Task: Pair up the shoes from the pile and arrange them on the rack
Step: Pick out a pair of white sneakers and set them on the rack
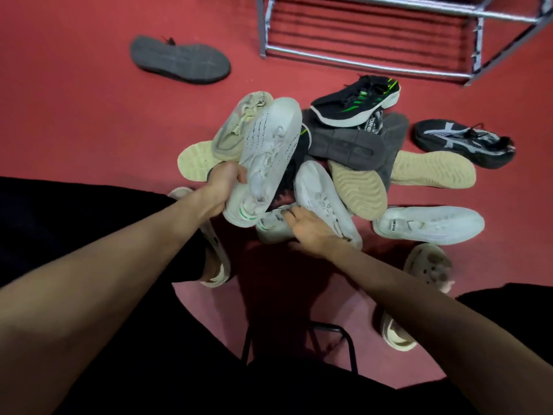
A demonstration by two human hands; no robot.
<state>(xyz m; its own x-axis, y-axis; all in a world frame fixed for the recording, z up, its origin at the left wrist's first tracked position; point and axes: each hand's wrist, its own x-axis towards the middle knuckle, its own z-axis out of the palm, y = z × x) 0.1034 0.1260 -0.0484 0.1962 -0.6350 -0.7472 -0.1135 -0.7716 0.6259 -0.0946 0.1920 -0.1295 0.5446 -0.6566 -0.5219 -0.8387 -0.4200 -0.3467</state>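
Red carpet (89, 115) covers the floor, and a pile (344, 163) of shoes sits on it in front of the person's knees. The left hand (223, 187) is clenched around a white sneaker (266, 157), gripping it near the heel and holding it toe-up above the near left side of the pile. The right hand (308, 229) lies on a second white sneaker (323, 196) at the pile's near edge, fingers curled over its heel; whether it truly grips cannot be told. A third white shoe (431, 224) lies sole-up to the right. A black-and-green sneaker (356, 100) tops the far side, with a black-and-grey one (463, 142) just right of the pile. A dark shoe (179, 59) lies sole-up, well apart at far left. The metal rack (374, 34) stands beyond the pile at upper right, and its visible shelves hold no shoes.
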